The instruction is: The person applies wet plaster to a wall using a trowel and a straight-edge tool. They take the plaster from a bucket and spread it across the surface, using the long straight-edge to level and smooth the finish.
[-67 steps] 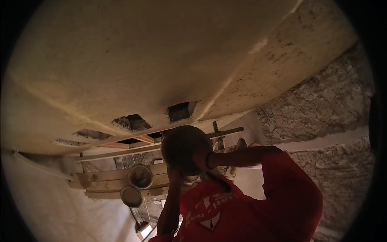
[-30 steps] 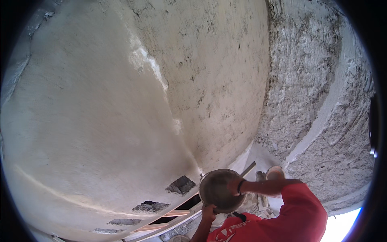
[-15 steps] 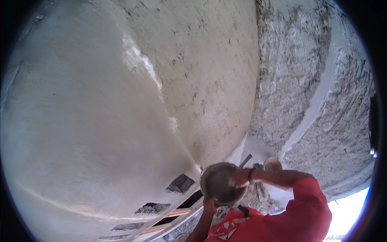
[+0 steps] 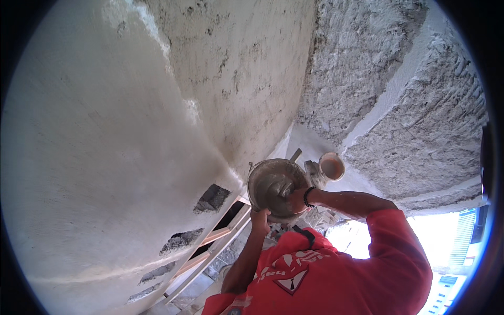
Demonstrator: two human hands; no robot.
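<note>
A round, mortar-smeared bucket (image 4: 255, 181) with wet grey mix (image 4: 275, 195) inside is in front of my chest. My left hand (image 4: 260, 220) grips its near left rim, thumb over the edge. Inside the bucket's right side is my right hand (image 4: 298, 200), a dark bead bracelet (image 4: 308, 196) at its wrist. Its fingers look closed and partly sunk towards the mix; what they hold is hidden. Beside them the mix rises in a wet, ridged shape that I cannot make out clearly.
Smooth plastered wall (image 4: 105, 157) fills the left, with several dark recesses (image 4: 212, 198) low down. Rough wall (image 4: 367, 68) stands at the right. Past the bucket are a small round container (image 4: 332, 166) and a stick end (image 4: 296, 155). A wooden frame (image 4: 215, 236) leans lower left.
The view has shifted, so the bucket sits higher and further left, and more of the red shirt and bright outdoors shows. Both hands stay at the bucket; the mix looks more stirred.
</note>
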